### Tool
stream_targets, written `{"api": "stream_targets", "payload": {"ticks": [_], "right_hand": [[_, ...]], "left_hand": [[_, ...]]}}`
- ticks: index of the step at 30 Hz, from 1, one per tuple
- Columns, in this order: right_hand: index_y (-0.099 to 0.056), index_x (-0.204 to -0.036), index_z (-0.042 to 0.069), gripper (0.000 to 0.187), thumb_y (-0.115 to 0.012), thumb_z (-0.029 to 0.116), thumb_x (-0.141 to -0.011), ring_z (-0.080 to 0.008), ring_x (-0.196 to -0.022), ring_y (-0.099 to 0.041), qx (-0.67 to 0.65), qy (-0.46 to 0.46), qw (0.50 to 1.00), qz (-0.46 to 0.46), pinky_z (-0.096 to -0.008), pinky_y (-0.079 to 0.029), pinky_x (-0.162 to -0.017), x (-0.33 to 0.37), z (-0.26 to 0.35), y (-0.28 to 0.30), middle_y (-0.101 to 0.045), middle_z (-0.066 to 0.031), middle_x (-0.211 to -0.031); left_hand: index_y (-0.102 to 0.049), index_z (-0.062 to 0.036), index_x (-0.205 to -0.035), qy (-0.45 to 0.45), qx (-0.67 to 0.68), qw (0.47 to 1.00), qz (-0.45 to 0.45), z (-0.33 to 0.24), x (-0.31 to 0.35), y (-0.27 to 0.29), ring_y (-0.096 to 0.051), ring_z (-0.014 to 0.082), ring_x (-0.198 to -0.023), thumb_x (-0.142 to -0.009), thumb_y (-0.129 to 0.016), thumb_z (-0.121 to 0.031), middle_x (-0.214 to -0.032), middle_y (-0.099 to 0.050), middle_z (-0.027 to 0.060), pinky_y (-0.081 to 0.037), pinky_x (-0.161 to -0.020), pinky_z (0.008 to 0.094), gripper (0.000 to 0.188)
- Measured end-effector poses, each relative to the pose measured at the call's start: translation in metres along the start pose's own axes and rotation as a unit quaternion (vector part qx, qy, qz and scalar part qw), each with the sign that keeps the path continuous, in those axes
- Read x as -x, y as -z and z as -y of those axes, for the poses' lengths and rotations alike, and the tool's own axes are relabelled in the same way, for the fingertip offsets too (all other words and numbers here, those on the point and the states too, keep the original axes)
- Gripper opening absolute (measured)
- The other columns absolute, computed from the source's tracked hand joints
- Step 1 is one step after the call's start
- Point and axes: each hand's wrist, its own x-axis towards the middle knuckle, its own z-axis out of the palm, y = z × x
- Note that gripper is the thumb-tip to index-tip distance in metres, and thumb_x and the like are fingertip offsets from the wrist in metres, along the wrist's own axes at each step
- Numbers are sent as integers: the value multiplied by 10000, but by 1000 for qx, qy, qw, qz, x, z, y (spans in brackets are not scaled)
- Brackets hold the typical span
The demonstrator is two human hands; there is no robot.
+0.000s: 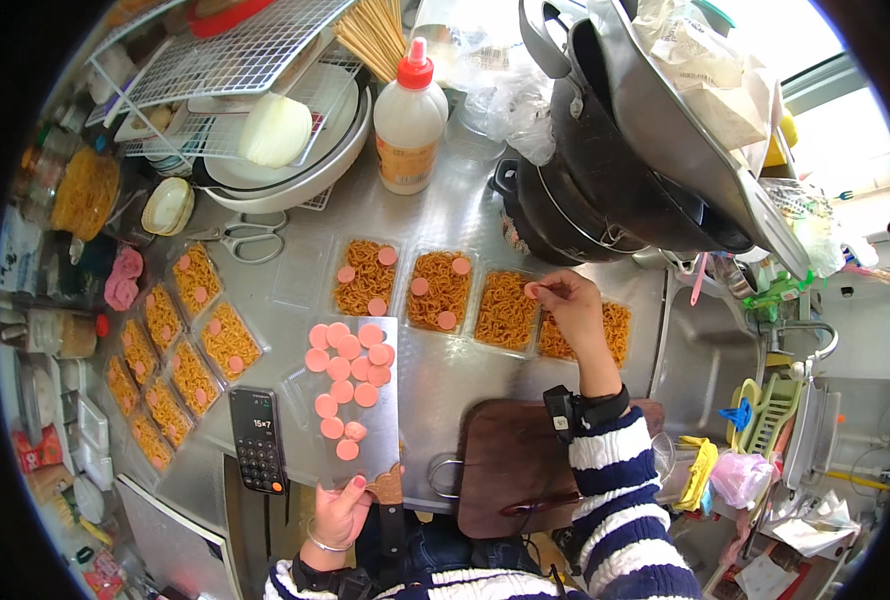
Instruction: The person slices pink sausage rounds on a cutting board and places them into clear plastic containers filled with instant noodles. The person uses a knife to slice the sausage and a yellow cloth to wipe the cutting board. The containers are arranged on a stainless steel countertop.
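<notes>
My left hand (339,518) grips a cleaver (384,445) near its dark handle, the blade lying flat. Several round pink sausage slices (340,368) rest on the blade. My right hand (577,312) pinches one sausage slice (533,290) over a clear tray of noodles (505,312) that has no slices on it. Left of that tray, two more noodle trays (439,292) (367,280) each carry three slices. Under my right hand and wrist, the rightmost noodle tray (615,332) is partly hidden.
Several more noodle trays (197,378) with slices cover the counter's left. A phone (257,440) showing a calculator lies nearby, and scissors (240,238) lie farther back. A squeeze bottle (411,125) and stacked black pans (615,140) stand behind. A brown cutting board (510,460) sits in front.
</notes>
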Motion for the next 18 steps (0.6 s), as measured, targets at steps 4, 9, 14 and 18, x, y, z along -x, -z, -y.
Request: {"api": "stream_targets", "payload": {"ticks": [4, 9, 14, 18], "right_hand": [[-613, -851, -22, 48, -615, -12, -804, -116, -725, -625, 35, 34, 999, -12, -213, -479, -640, -3, -12, -8, -660, -73, -810], [-638, -870, 35, 130, -649, 33, -740, -257, -649, -598, 211, 114, 969, -51, -332, -476, -599, -1, -2, -13, -552, -123, -770], [-624, -900, 32, 144, -658, 43, -761, -205, -650, -577, 153, 172, 972, -38, -293, -463, -572, 40, 54, -26, -556, -102, -791], [-626, -920, 35, 207, -671, -36, -732, -128, -632, -537, 72, 230, 960, 140, -223, -436, -569, 107, 99, -52, -563, -51, -830]], "left_hand": [[-285, -61, -1353, -6, -3, 1000, -3, -5, 1, -2, -466, 328, -1170, -880, -526, -60, -1317, -421, 126, -413, -941, 547, 532], [-307, -59, -1341, 5, -5, 1000, 18, -6, 1, 1, -464, 324, -1175, -881, -519, -46, -1306, -434, 113, -405, -948, 551, 507], [-370, -53, -1305, 12, -1, 1000, -11, 1, -5, -2, -472, 296, -1167, -881, -491, 10, -1292, -449, 92, -372, -980, 522, 446], [-387, -75, -1303, 44, 8, 999, 15, 2, -11, -14, -456, 228, -1190, -877, -493, 28, -1281, -465, 63, -381, -981, 421, 451]]}}
